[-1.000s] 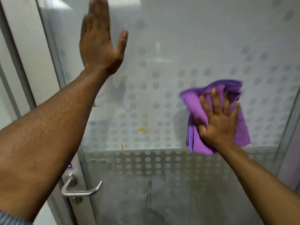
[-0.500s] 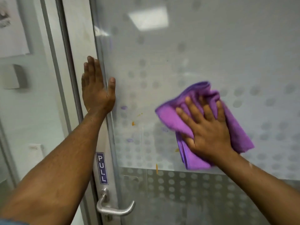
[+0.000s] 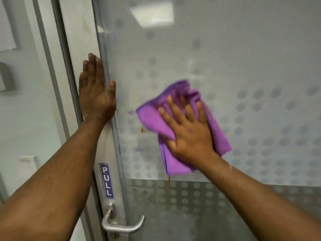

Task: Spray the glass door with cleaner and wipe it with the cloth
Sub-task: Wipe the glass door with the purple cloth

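Purple cloth point(image 3: 175, 122) under flat right hand point(image 3: 189, 136); left hand point(image 3: 95, 96) spread above "PULL" label point(image 3: 106, 180)

Glass door point(image 3: 243, 58), frosted dots — right hand point(image 3: 188, 134) flat on purple cloth point(image 3: 156, 122) against pane; left hand point(image 3: 94, 94) flat on frame point(image 3: 83, 32); orange smears point(image 3: 142, 130); PULL label point(image 3: 106, 180), lever handle point(image 3: 121, 226).

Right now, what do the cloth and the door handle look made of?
Purple cloth: soft, matte, fuzzy-edged fabric, probably microfibre, bunching under the right hand. Door handle: metal by its silvery sheen, brushed or satin rather than mirror-bright.
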A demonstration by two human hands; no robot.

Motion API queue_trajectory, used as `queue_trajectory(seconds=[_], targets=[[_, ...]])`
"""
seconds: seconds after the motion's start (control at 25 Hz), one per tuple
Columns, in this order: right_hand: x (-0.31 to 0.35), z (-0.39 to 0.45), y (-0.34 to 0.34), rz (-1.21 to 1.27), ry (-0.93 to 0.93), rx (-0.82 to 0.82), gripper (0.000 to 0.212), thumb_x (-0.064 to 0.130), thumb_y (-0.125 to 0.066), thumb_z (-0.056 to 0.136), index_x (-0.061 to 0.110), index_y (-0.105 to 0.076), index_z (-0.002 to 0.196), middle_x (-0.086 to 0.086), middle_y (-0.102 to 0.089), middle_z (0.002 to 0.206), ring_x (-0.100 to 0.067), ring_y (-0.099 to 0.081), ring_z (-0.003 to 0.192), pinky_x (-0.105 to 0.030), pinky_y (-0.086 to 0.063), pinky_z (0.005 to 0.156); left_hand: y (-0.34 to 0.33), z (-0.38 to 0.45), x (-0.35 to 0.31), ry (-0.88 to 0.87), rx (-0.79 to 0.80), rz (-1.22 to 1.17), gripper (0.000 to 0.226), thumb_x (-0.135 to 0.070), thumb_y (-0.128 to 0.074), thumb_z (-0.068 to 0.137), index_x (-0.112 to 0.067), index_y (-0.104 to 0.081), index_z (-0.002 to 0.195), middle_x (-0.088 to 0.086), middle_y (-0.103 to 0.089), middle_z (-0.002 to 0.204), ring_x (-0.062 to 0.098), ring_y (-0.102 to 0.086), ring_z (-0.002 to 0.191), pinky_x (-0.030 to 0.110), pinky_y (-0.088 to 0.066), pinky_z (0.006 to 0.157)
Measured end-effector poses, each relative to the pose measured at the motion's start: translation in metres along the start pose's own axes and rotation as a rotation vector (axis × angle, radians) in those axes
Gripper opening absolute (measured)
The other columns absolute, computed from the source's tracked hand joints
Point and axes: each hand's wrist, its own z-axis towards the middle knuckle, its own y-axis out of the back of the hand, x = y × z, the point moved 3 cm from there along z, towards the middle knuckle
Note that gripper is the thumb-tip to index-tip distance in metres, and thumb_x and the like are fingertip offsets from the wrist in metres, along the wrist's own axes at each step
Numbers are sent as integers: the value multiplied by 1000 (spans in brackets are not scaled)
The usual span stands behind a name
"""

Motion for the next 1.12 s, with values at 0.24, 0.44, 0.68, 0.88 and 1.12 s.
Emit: queue_trajectory(seconds=[0.24, 0.44, 0.68, 0.88, 1.12], targets=[[-28, -106, -13, -74, 279, 136, 80, 54, -57, 78, 30, -33, 150, -1, -27, 159, -23, -31, 143, -46, -3, 122, -2, -1, 1, -5, -6, 10, 64, -43, -21, 104, -9, -13, 158, 13, -10, 166, 27, -6, 154, 42, -10, 125], [-53, -13, 14, -84, -273, -77, 72, 53, -42, 90, 27, -24, 155, 1, -12, 163, -31, -15, 150, -49, 0, 120, -3, -1, 1, -11, -20, 16, 62, -40, -25, 105, -9, -12, 158, 14, -11, 166, 29, -7, 154, 42, -9, 125], [23, -86, -26, 22, 137, 135, 77, 47, -60, 84, 21, -34, 152, -2, -20, 161, -22, -15, 150, -45, 3, 123, -1, 1, 1, -10, -12, 19, 63, -41, -26, 105, -8, -14, 157, 17, -11, 166, 30, -8, 154, 41, -7, 125], [-17, -107, -15, -75, 98, 115, 77, 46, -63, 81, 26, -36, 150, -1, -30, 158, -22, -27, 146, -44, -5, 122, 0, 1, -1, 8, 8, 21, 63, -41, -26, 105, -9, -11, 158, 14, -9, 166, 28, -6, 154, 39, -6, 125], [2, 59, 13, -33, -164, -80, 67, 58, -39, 92, 34, -26, 153, 0, -16, 164, -28, -15, 151, -50, 1, 120, 0, 2, 1, 3, -1, -40, 59, -37, -19, 106, -8, -16, 157, 13, -13, 166, 27, -9, 154, 40, -10, 125]])
